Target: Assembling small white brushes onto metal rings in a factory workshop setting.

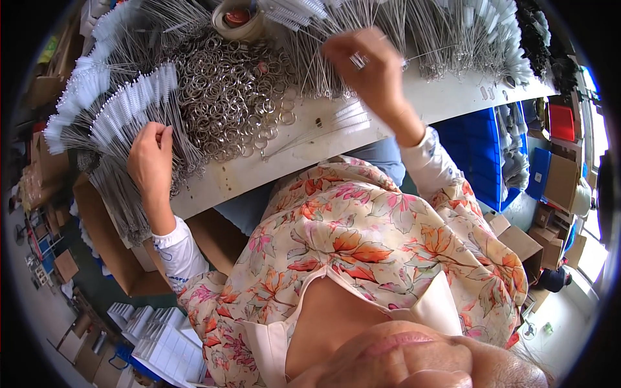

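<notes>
My left hand (150, 158) is beside a bundle of wire-handled brushes (132, 107) with white bristles. Its thumb and fingers are pressed together, and whatever they pinch is hidden. Over the wire stems of another brush pile (310, 58) at the back, my right hand (370, 70) is curled and smeared by motion. A small shiny piece shows at its fingers, too blurred to name. Between the hands lies a heap of metal split rings (226, 90). One loose brush (351, 118) rests near the table's front edge, its wire stem pointing left toward the rings.
The white table (223, 181) holds more brushes (462, 35) at the back right and a tape roll (240, 29) behind the rings. A blue bin (472, 152) stands right of the table. Below its left end is an open cardboard box (132, 258).
</notes>
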### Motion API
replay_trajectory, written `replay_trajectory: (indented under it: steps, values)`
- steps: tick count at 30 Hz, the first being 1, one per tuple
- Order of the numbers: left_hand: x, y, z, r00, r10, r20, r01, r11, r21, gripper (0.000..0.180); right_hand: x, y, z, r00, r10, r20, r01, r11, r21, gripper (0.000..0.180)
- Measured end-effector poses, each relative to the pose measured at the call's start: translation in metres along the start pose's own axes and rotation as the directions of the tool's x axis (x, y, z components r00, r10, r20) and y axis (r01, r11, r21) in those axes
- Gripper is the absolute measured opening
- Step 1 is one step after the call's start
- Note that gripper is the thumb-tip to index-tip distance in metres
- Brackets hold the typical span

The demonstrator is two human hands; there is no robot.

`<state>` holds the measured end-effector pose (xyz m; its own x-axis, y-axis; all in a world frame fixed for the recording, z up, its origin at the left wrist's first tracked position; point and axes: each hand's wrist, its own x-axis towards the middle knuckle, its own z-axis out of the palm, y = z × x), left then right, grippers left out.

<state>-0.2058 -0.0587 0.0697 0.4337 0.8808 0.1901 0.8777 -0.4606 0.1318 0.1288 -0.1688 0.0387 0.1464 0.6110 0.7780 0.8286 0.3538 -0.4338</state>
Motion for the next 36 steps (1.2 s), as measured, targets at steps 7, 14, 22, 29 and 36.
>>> replay_trajectory:
  steps: [7, 14, 22, 29, 36]
  values:
    - [-0.005, 0.002, -0.031, 0.851, -0.296, -0.434, -0.185, 0.605, -0.775, 0.022, 0.040, 0.038, -0.018, 0.972, 0.200, 0.123, -0.147, 0.926, -0.348, 0.010]
    - [-0.043, -0.195, -0.025, 0.866, -0.462, -0.191, 0.453, 0.887, -0.091, 0.040, 0.066, 0.043, -0.061, 0.852, 0.524, -0.003, -0.495, 0.807, 0.322, 0.010]
    - [-0.064, -0.215, 0.037, 0.903, -0.409, -0.130, 0.409, 0.912, -0.025, 0.026, 0.017, 0.065, -0.145, 0.882, 0.247, 0.401, -0.090, 0.924, -0.372, 0.016]
    - [-0.063, -0.238, 0.034, 0.909, -0.409, 0.086, 0.397, 0.909, 0.126, 0.030, -0.029, 0.104, -0.129, 0.831, 0.058, 0.554, 0.300, 0.791, -0.533, 0.020]
    - [-0.076, -0.248, 0.037, 0.897, -0.438, 0.060, 0.437, 0.899, 0.023, 0.026, 0.003, 0.077, -0.153, 0.837, 0.025, 0.547, 0.334, 0.768, -0.546, 0.013]
